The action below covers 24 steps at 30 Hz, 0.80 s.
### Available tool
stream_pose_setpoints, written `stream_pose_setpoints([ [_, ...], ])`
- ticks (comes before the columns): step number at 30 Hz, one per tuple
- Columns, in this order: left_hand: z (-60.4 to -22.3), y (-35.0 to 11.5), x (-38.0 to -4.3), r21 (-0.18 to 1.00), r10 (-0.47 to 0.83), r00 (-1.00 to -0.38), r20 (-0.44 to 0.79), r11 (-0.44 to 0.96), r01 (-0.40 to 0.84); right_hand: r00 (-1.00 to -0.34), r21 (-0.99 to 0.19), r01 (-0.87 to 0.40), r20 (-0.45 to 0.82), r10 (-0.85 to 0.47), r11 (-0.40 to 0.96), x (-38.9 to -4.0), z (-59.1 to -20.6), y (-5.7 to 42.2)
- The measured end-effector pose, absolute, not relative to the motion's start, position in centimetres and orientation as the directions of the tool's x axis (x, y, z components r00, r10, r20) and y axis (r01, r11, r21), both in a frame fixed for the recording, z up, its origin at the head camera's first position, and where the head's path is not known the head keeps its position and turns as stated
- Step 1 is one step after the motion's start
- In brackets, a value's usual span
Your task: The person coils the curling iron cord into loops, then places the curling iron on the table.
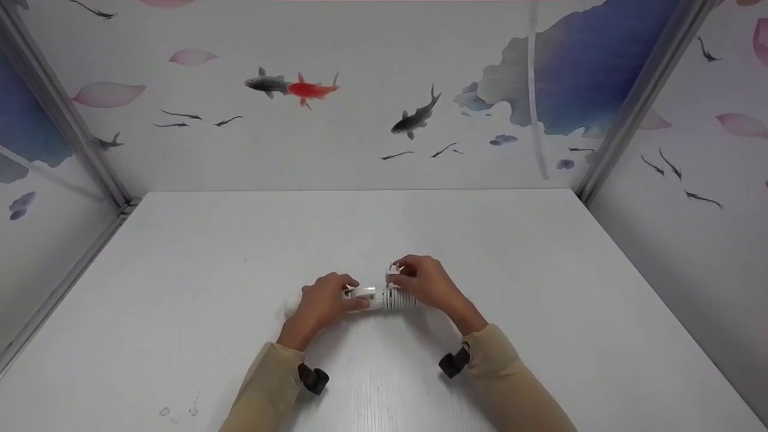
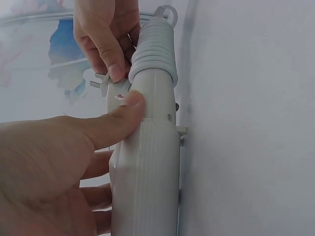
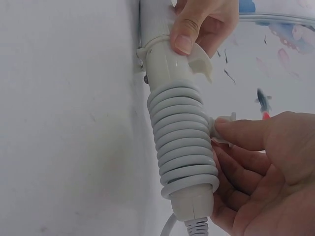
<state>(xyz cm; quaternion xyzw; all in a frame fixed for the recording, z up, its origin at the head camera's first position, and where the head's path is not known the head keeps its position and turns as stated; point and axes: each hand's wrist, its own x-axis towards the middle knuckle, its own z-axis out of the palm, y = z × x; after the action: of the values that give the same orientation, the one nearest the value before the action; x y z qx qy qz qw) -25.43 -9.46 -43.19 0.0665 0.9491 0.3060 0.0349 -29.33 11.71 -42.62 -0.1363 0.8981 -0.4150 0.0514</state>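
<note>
A white wand-shaped electrical appliance, much like a curling iron (image 2: 147,182), lies across the table with its cord end to the right. Its pale cord (image 3: 182,132) is wound in tight coils round the handle. My left hand (image 1: 324,303) grips the appliance's body, thumb on the near side and fingers round the far side. Beside the coils, my right hand (image 1: 429,281) pinches the white plug (image 1: 393,272) between thumb and fingers. Two prongs of the plug show in the left wrist view. The appliance's left end is partly hidden behind my left hand.
The white table (image 1: 384,240) stretches around both hands. Panels printed with fish and petals (image 1: 360,138) stand at its back and sides, with metal posts (image 1: 648,102) at the corners. Small marks (image 1: 193,411) show on the table at the front left.
</note>
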Motion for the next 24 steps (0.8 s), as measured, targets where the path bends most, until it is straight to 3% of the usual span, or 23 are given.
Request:
stream_pose_setpoints([
  [11, -43.2, -9.1, -26.1, 0.596, 0.137, -0.991, -0.006, 0.796, 0.106, -0.959, -0.749, -0.229, 0.063, -0.278, 0.621, -29.7, -42.7, 12.1],
  [24, -42.9, -10.3, -26.4, 0.554, 0.189, -0.979, -0.076, 0.824, 0.116, -0.972, -0.777, -0.140, -0.010, -0.235, 0.613, -29.8, -42.2, 12.4],
])
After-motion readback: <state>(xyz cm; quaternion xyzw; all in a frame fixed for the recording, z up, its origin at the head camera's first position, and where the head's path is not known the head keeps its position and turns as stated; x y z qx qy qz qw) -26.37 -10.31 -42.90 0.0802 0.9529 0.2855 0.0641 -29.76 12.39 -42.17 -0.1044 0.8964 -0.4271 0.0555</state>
